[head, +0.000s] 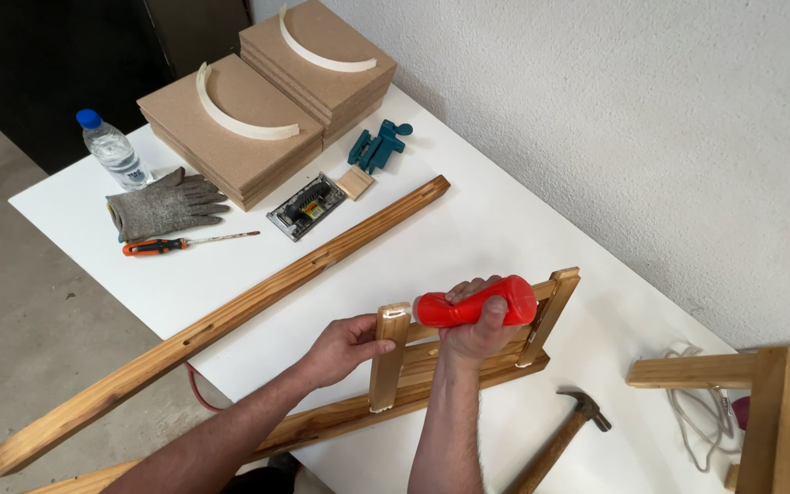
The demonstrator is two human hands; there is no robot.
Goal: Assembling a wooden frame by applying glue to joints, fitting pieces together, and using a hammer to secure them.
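My right hand (477,331) grips a red plastic bottle (479,304), held on its side with its narrow end pointing left at the top of a short wooden slat (389,359). My left hand (347,346) steadies that slat from the left, thumb and fingers against it. The slat stands out from a long wooden rail (358,416) that lies on the white table (505,220), with more slats (550,306) joined to the rail under my right hand.
A second long slotted rail (230,316) lies diagonally across the table. A hammer (564,437) rests right of my arm. Farther back are a screwdriver (180,243), grey glove (165,203), water bottle (113,151), stacked boards (267,101), teal clamp (377,146) and a sander (306,207). A wooden frame (761,402) stands at right.
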